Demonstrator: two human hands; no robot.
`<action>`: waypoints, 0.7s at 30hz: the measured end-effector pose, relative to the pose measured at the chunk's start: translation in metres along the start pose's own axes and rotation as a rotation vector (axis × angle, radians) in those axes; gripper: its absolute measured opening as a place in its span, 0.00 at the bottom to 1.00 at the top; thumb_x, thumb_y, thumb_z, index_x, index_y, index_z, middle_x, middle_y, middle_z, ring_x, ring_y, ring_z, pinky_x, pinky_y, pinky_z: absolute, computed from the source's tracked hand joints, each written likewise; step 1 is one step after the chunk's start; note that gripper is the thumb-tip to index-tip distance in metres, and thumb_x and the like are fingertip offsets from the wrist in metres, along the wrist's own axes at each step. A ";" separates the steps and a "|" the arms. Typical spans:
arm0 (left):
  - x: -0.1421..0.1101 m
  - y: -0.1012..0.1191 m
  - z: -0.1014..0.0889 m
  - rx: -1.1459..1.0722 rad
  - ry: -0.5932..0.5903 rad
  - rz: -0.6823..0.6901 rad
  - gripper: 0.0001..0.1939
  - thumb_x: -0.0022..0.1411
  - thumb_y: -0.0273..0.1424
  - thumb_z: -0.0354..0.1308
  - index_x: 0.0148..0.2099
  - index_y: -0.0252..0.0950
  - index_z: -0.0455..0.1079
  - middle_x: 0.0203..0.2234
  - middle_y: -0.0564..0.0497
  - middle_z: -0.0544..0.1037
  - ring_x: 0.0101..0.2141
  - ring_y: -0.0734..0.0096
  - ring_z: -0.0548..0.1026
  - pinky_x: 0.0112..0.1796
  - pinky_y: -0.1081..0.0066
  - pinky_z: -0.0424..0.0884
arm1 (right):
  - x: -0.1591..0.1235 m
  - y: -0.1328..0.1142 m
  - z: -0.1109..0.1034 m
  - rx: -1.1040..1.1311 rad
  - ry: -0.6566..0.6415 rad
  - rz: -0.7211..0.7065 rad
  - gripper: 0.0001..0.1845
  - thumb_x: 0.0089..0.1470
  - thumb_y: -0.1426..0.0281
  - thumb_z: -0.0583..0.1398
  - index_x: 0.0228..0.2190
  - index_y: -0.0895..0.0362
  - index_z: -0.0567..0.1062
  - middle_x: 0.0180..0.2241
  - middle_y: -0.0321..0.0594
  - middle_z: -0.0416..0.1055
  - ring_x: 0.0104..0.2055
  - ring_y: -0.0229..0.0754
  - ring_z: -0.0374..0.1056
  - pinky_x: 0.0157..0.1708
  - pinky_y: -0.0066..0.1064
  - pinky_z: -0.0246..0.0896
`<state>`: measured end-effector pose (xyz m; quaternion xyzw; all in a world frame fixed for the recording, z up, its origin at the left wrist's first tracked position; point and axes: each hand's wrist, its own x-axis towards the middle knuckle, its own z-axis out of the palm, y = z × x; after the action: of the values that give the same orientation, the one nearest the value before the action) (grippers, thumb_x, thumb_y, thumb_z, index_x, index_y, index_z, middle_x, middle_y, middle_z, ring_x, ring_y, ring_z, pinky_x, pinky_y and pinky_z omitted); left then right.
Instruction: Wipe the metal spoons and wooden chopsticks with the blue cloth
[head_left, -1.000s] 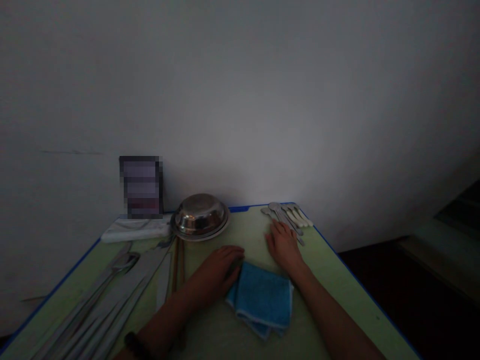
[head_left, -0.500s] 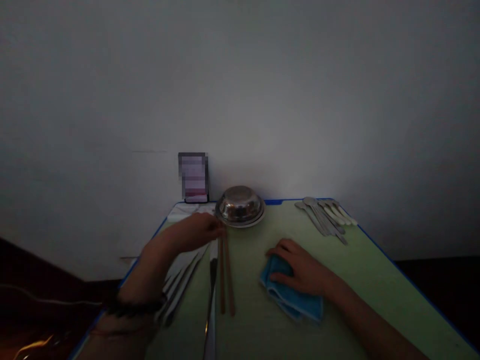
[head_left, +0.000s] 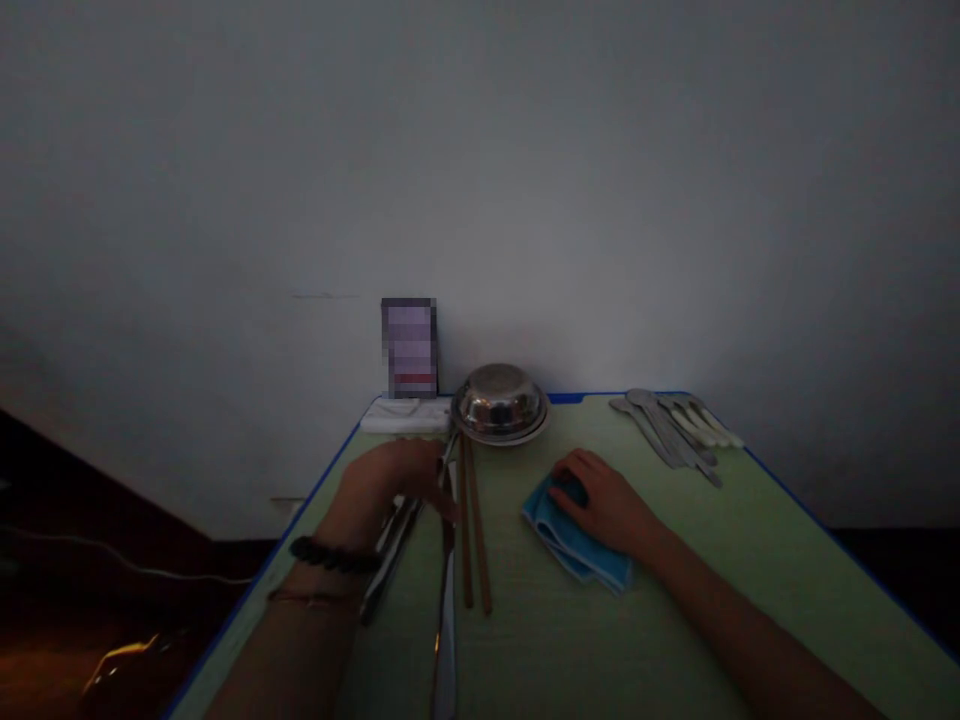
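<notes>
My left hand (head_left: 416,475) hovers over the metal knives on the left, its thumb apart from its fingers. A long knife (head_left: 445,640) lies just beside the thumb; whether they touch is hard to see. Several more knives (head_left: 394,555) lie partly hidden beneath the wrist. To the right of the long knife rests a pair of brown chopsticks (head_left: 474,540). A folded blue cloth (head_left: 585,545) lies on the table under my right hand (head_left: 604,500), whose fingers curl over its upper part and grip it.
An upturned metal bowl (head_left: 501,400) sits at the back on a pale-rimmed dish. Left of it, a phone-like screen (head_left: 411,350) leans near the wall behind a white flat object (head_left: 401,415). Several spoons and forks (head_left: 675,430) lie at the back right of the green table (head_left: 757,560).
My left hand has drawn back from near the bowl toward me, and its thumb has parted from the fingers. My right hand stays on the cloth. The whole view has shifted slightly.
</notes>
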<state>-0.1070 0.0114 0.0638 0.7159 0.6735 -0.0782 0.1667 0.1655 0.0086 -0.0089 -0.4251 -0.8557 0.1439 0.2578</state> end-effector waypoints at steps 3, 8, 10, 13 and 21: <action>0.008 0.006 0.013 0.080 0.005 -0.033 0.46 0.23 0.44 0.70 0.49 0.34 0.66 0.47 0.36 0.71 0.47 0.41 0.68 0.41 0.57 0.68 | 0.000 0.002 0.000 0.014 -0.010 -0.017 0.08 0.53 0.67 0.54 0.35 0.56 0.68 0.35 0.41 0.66 0.38 0.40 0.62 0.40 0.33 0.58; 0.017 0.004 0.019 0.135 0.056 -0.037 0.50 0.25 0.43 0.70 0.53 0.31 0.60 0.50 0.34 0.66 0.50 0.40 0.63 0.44 0.55 0.66 | 0.001 0.003 0.000 0.022 -0.011 -0.014 0.07 0.53 0.67 0.54 0.35 0.56 0.68 0.36 0.40 0.66 0.39 0.40 0.62 0.40 0.34 0.59; 0.019 0.003 0.016 0.134 0.082 -0.040 0.46 0.32 0.44 0.68 0.53 0.31 0.59 0.50 0.36 0.66 0.51 0.44 0.63 0.45 0.56 0.65 | 0.001 0.003 0.000 0.016 -0.018 -0.008 0.07 0.53 0.67 0.54 0.35 0.56 0.68 0.36 0.41 0.66 0.39 0.40 0.62 0.40 0.34 0.59; 0.018 -0.003 0.006 0.133 0.120 -0.082 0.38 0.45 0.44 0.63 0.54 0.30 0.57 0.51 0.35 0.63 0.52 0.47 0.61 0.48 0.58 0.63 | 0.002 0.001 0.000 -0.002 -0.023 -0.011 0.08 0.54 0.67 0.53 0.35 0.56 0.68 0.36 0.41 0.66 0.39 0.41 0.62 0.41 0.35 0.59; 0.007 -0.051 -0.011 0.050 -0.075 -0.211 0.15 0.63 0.33 0.53 0.51 0.34 0.64 0.46 0.46 0.70 0.41 0.63 0.72 0.40 0.59 0.71 | -0.010 -0.004 -0.016 -0.014 -0.170 -0.057 0.25 0.48 0.54 0.57 0.45 0.55 0.69 0.45 0.47 0.66 0.47 0.47 0.62 0.47 0.41 0.58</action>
<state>-0.1587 0.0234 0.0653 0.6416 0.7362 -0.1387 0.1646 0.1767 -0.0013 0.0034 -0.3884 -0.8873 0.1661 0.1851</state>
